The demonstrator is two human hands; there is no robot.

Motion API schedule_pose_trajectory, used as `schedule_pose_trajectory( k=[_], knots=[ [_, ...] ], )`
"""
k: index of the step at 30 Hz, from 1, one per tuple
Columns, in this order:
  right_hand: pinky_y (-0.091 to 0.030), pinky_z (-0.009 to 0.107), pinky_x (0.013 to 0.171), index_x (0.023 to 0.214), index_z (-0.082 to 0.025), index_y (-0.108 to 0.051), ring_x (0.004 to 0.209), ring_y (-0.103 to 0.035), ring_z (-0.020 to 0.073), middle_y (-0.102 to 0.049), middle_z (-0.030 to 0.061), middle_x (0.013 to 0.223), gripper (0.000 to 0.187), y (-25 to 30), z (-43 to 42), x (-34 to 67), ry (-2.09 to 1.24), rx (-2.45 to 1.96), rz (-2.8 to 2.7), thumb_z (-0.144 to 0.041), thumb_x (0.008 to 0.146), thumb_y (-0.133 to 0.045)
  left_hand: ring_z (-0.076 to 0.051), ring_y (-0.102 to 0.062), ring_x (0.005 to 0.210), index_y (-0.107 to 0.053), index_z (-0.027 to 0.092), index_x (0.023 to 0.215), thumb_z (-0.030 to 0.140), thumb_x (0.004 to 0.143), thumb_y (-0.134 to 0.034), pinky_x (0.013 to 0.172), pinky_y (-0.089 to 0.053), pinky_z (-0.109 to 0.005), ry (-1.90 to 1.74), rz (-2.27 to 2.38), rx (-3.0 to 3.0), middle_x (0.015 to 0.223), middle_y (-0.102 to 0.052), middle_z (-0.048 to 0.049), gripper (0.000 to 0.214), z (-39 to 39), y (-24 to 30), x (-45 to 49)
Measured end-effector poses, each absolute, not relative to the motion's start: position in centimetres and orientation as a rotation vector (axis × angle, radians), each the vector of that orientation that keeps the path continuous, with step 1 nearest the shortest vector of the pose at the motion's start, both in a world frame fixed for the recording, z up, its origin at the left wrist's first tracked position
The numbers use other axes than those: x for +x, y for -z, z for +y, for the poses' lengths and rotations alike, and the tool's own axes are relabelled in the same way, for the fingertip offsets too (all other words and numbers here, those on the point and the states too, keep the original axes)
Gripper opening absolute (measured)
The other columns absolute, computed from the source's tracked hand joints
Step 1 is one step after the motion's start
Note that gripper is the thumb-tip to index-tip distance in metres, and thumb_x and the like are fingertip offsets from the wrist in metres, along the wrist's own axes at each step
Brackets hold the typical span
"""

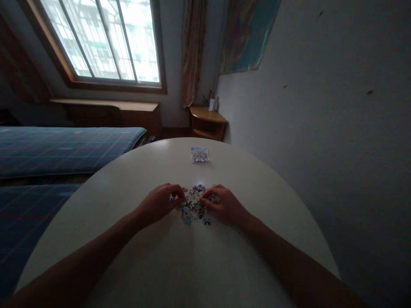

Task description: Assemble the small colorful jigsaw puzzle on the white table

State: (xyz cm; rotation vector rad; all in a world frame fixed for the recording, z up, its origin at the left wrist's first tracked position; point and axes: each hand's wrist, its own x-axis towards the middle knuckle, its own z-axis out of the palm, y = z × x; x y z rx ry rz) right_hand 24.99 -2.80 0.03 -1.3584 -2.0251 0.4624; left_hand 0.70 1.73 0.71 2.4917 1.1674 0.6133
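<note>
A small heap of loose jigsaw puzzle pieces (193, 203) lies on the white round table, between my two hands. At its left edge is my left hand (163, 199), thumb and forefinger curled together in a pinch. My right hand (223, 203) reaches in from the other side, its thumb and fingertips brought together over the heap. Whatever either pinch may hold is too small to make out. One light blue piece (188, 222) and another dark-and-white piece (206, 222) lie at the near edge of the heap.
A small printed picture packet (199, 155) lies farther back on the round table (144, 167). Beds with blue plaid covers (64, 147) stand to the left. A wooden corner shelf (208, 115) is behind the table, and a pale wall (314, 128) runs along the right.
</note>
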Motion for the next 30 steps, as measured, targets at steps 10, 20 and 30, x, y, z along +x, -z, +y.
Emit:
schedule_pose_trajectory(
  k=[10,20,30],
  knots=[
    [-0.046,0.033,0.081,0.082,-0.024,-0.076,0.085,-0.063,0.0201,-0.074,0.0027,0.081,0.016,0.3,-2.4,25.7,-0.359,-1.399,-2.06,-0.034,0.089,-0.066,-0.021,-0.062,0.084,-0.068,0.024,0.084,0.023,0.089,-0.06,0.076,-0.048,-0.033,-0.696,1.15,2.713,0.088,-0.071,-0.0021,0.01,2.3,-0.3,0.5],
    [-0.045,0.034,0.08,0.078,-0.022,-0.075,0.089,-0.061,0.0214,-0.072,0.0061,0.09,0.016,0.2,-1.7,26.3,-0.196,-1.601,-1.995,-0.029,0.088,-0.065,-0.022,-0.063,0.089,-0.07,0.025,0.083,0.018,0.085,-0.064,0.078,-0.049,-0.033,-0.532,1.164,2.704,0.091,-0.072,-0.0015,0.009,2.1,-0.5,0.2],
    [-0.039,0.041,0.096,0.106,-0.026,-0.072,0.108,-0.055,0.0246,-0.066,0.0067,0.113,0.022,0.6,-1.9,26.3,-0.174,-1.531,-2.091,-0.032,0.085,-0.069,-0.024,-0.062,0.095,-0.072,0.024,0.097,0.024,0.089,-0.064,0.085,-0.05,-0.039,-0.581,1.14,2.708,0.101,-0.071,-0.004,0.011,1.2,-0.5,0.7]
  ],
)
